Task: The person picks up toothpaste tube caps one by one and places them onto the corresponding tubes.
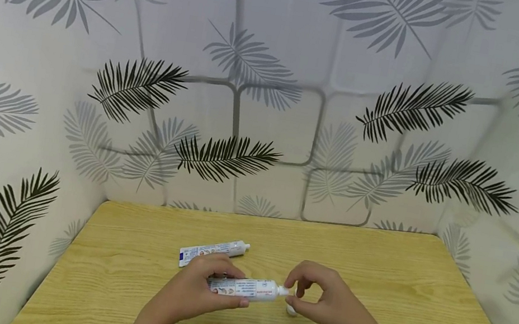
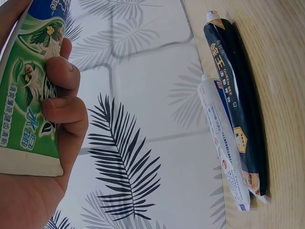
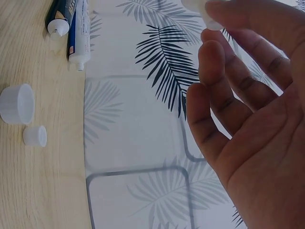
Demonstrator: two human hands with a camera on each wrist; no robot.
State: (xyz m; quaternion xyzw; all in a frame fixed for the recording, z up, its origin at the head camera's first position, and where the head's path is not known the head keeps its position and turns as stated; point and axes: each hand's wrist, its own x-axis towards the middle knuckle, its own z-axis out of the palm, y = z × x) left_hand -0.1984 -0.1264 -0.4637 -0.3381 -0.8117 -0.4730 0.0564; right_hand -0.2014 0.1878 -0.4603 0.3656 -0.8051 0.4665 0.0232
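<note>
My left hand (image 1: 207,284) grips a toothpaste tube (image 1: 254,290) around its body, its neck pointing right. Green print with a blue band covers the side of this tube (image 2: 31,86) seen in the left wrist view. At the neck, the thumb and index finger of my right hand (image 1: 326,300) pinch a small white cap (image 3: 213,16); the other fingers are loosely bent. Behind the left hand lies a white toothpaste tube (image 1: 215,251) with a blue end. Beside it is a black toothpaste tube (image 2: 238,95), hidden in the head view.
Two white caps, one wide (image 3: 18,103) and one small (image 3: 35,136), stand on the wooden table (image 1: 374,271). Both lying tubes show bare nozzles. A wall (image 1: 274,130) with leaf print closes off the table's back edge.
</note>
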